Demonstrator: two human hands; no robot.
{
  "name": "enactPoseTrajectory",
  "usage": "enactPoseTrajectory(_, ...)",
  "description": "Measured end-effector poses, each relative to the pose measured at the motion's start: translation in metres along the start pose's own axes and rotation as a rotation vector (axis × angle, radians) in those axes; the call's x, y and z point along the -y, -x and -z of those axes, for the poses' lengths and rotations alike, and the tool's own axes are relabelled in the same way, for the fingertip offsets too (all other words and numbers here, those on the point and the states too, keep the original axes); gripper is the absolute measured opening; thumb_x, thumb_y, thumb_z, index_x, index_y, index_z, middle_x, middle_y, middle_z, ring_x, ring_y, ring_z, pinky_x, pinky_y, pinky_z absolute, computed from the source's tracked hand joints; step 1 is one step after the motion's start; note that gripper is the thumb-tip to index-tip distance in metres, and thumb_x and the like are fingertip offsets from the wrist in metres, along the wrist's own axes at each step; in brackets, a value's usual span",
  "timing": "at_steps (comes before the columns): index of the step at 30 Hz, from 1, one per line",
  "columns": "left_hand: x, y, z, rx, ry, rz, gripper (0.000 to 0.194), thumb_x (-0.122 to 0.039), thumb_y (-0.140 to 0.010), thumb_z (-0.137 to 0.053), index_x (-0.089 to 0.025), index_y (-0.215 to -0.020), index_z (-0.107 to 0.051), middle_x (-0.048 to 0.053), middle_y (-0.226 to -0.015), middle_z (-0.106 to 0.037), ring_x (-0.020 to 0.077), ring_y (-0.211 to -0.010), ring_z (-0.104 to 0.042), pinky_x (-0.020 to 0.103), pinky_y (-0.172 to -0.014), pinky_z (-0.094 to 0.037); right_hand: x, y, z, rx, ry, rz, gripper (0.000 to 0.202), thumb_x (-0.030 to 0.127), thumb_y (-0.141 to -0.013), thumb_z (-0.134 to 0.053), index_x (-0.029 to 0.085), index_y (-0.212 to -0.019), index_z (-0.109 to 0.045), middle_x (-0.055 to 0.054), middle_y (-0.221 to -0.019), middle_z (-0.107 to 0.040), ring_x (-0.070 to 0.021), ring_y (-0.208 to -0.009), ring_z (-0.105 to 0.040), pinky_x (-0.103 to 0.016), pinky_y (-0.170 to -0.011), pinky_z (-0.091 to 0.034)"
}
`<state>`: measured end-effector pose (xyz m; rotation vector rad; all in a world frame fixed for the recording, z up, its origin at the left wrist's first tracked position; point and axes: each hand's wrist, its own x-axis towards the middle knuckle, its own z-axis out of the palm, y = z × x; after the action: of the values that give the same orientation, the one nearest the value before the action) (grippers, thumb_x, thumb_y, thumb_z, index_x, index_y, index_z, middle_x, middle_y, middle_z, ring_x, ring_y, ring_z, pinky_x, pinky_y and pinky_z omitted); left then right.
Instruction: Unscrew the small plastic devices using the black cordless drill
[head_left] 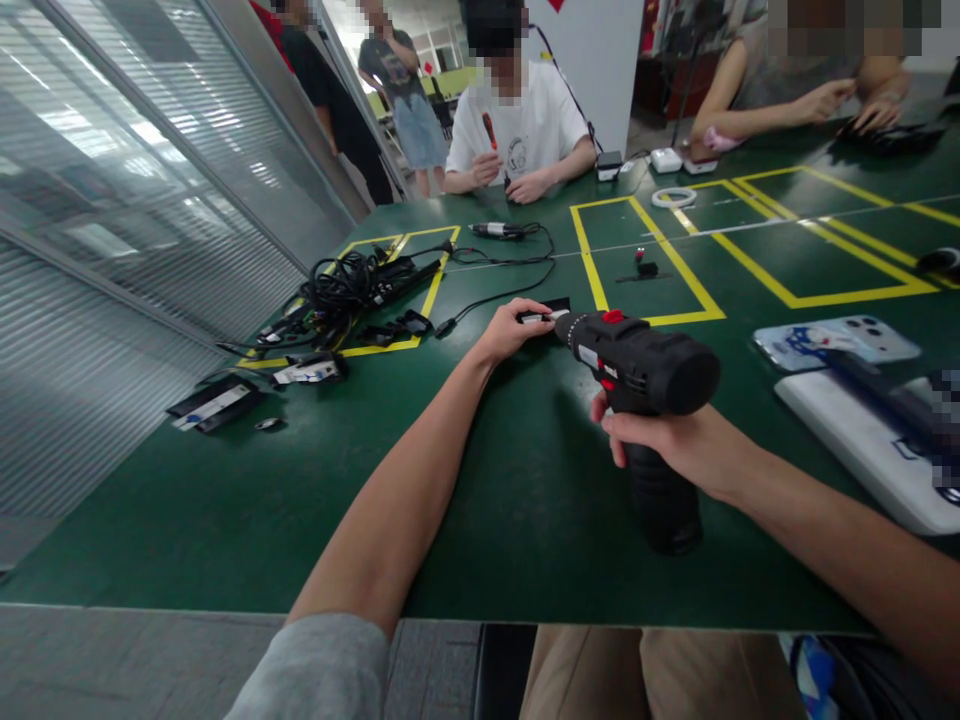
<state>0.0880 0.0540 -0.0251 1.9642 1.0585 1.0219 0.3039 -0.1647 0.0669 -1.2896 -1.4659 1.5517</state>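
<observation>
In my right hand (656, 435) is a black cordless drill (637, 360) with red buttons, gripped by its handle and tilted, its chuck pointing left. My left hand (514, 328) holds a small black part with a pale strip (556, 306) down on the green table (480, 560). The drill's tip meets this part beside my left fingers; the exact contact point is too small to make out.
Tangled black cables (352, 285) and black parts lie at the left. A thin cable (495, 297) runs beyond my left hand. At the right are a phone (840, 340) and a white case (862, 440). Across the table sits a person (532, 130) holding a screwdriver (489, 130).
</observation>
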Motion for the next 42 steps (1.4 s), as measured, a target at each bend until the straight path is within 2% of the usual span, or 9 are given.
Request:
enactPoseTrajectory(2, 0.001, 0.0, 0.001, 0.006, -0.004, -0.001, 0.036, -0.038, -0.067, -0.078, -0.018, -0.096, -0.074, 0.006, -0.105, -0.069, 0.0193, -0.099, -0.061, 0.035, -0.095, -0.045, -0.001, -0.001, 0.0, -0.004, 0.0, 0.02, 0.001, 0.021, -0.08, -0.062, 0.02, -0.079, -0.062, 0.002, -0.06, -0.063, -0.0179, -0.061, -0.06, -0.036, -0.07, -0.045)
enactPoseTrajectory(5, 0.002, -0.001, 0.001, 0.011, 0.004, 0.007, 0.036, -0.038, -0.067, -0.078, -0.018, -0.096, -0.074, 0.006, -0.105, -0.069, 0.0188, -0.099, -0.061, 0.034, -0.094, -0.045, -0.001, -0.001, -0.001, -0.01, -0.029, 0.028, 0.004, 0.02, -0.079, -0.061, 0.021, -0.076, -0.06, 0.003, -0.058, -0.061, -0.0176, -0.06, -0.059, -0.035, -0.068, -0.044)
enactPoseTrajectory(14, -0.001, 0.0, 0.001, 0.015, 0.038, 0.051, 0.037, -0.039, -0.066, -0.078, -0.017, -0.095, -0.073, 0.005, -0.101, -0.069, 0.0165, -0.09, -0.06, 0.031, -0.088, -0.046, 0.001, 0.0, 0.0, 0.011, -0.036, 0.001, 0.021, 0.038, -0.084, -0.068, 0.017, -0.089, -0.065, 0.001, -0.06, -0.064, -0.0172, -0.059, -0.061, -0.034, -0.066, -0.044)
enactPoseTrajectory(17, -0.002, 0.0, 0.001, 0.01, 0.025, 0.039, 0.036, -0.038, -0.066, -0.078, -0.017, -0.094, -0.074, 0.005, -0.099, -0.069, 0.0168, -0.091, -0.059, 0.031, -0.087, -0.045, -0.004, -0.004, 0.002, 0.082, -0.155, 0.013, 0.022, 0.032, -0.08, -0.072, 0.018, -0.095, -0.066, 0.0, -0.068, -0.067, -0.0183, -0.063, -0.064, -0.034, -0.066, -0.046)
enactPoseTrajectory(20, -0.002, 0.0, 0.001, 0.006, 0.031, 0.036, 0.036, -0.039, -0.066, -0.078, -0.017, -0.094, -0.074, 0.005, -0.099, -0.069, 0.0169, -0.091, -0.059, 0.031, -0.087, -0.045, -0.011, -0.007, 0.003, 0.068, -0.262, 0.043, 0.018, 0.023, -0.077, -0.072, 0.019, -0.093, -0.065, 0.0, -0.079, -0.068, -0.0158, -0.06, -0.062, -0.034, -0.065, -0.046)
enactPoseTrajectory(23, -0.001, 0.0, 0.001, 0.006, 0.054, 0.046, 0.037, -0.038, -0.067, -0.079, -0.017, -0.096, -0.073, 0.005, -0.102, -0.068, 0.0165, -0.09, -0.06, 0.031, -0.087, -0.045, -0.015, -0.008, 0.004, 0.031, -0.275, 0.064, 0.008, 0.023, -0.077, -0.068, 0.019, -0.082, -0.063, 0.001, -0.068, -0.065, -0.0138, -0.055, -0.057, -0.033, -0.063, -0.042)
enactPoseTrajectory(26, -0.001, 0.0, 0.001, 0.008, 0.071, 0.049, 0.036, -0.037, -0.066, -0.079, -0.017, -0.096, -0.073, 0.004, -0.101, -0.068, 0.0165, -0.091, -0.06, 0.031, -0.088, -0.045, -0.015, -0.009, 0.005, 0.026, -0.264, 0.056, 0.008, 0.025, -0.078, -0.066, 0.019, -0.077, -0.062, 0.001, -0.057, -0.061, -0.0153, -0.055, -0.055, -0.033, -0.063, -0.04)
enactPoseTrajectory(42, 0.006, -0.001, 0.002, 0.013, 0.099, 0.035, 0.036, -0.038, -0.068, -0.079, -0.017, -0.097, -0.073, 0.005, -0.102, -0.069, 0.0178, -0.094, -0.061, 0.032, -0.092, -0.045, -0.017, -0.011, 0.004, 0.017, -0.281, 0.063, 0.01, 0.028, -0.079, -0.066, 0.019, -0.079, -0.063, 0.0, -0.057, -0.062, -0.0154, -0.054, -0.054, -0.033, -0.061, -0.039)
